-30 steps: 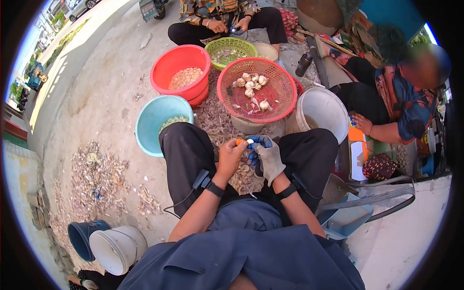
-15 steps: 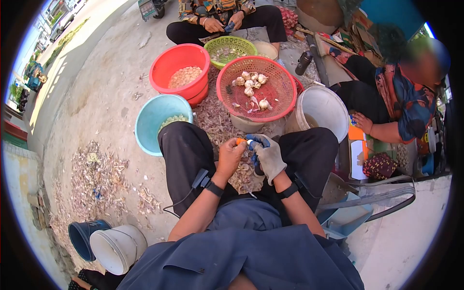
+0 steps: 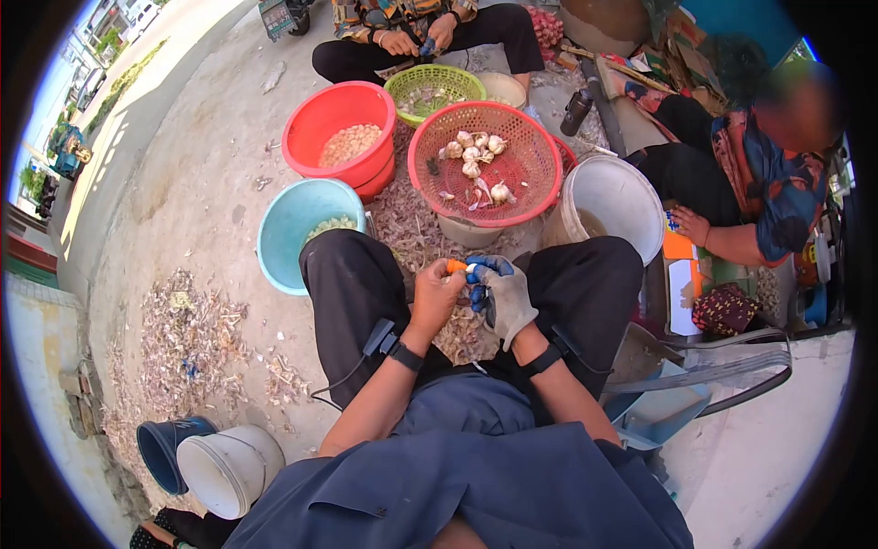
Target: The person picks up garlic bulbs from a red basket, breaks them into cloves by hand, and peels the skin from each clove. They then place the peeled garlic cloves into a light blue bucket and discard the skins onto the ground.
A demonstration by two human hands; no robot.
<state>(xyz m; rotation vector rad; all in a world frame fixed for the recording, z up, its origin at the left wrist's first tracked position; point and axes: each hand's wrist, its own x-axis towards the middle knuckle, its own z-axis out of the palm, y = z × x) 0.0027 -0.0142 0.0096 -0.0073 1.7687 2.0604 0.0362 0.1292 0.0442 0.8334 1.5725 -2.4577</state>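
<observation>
My left hand (image 3: 437, 291) is bare, with an orange cover at a fingertip, and its fingers are pinched together. My right hand (image 3: 505, 295) wears a grey and blue glove, its fingers curled in. Between both hands, above my lap, is a small white garlic clove (image 3: 471, 268), mostly hidden by the fingers. Just beyond my knees, a red colander (image 3: 540, 206) on a bucket holds several garlic bulbs (image 3: 471, 154) and loose skins. A light-blue bucket (image 3: 274, 229) with pale peeled cloves (image 3: 331, 225) stands by my left knee.
A red basin (image 3: 302, 119) with cloves and a green basket (image 3: 476, 84) stand ahead, near a seated person's hands (image 3: 399, 42). A white bucket (image 3: 631, 197) stands right, near another person's hand (image 3: 690, 225). Garlic skins (image 3: 187, 329) litter the ground; two buckets (image 3: 229, 467) are at lower left.
My hands stay together at the clove, with the gloved fingers shifting slightly. The person opposite has moved their hands a little; the view has tilted slightly.
</observation>
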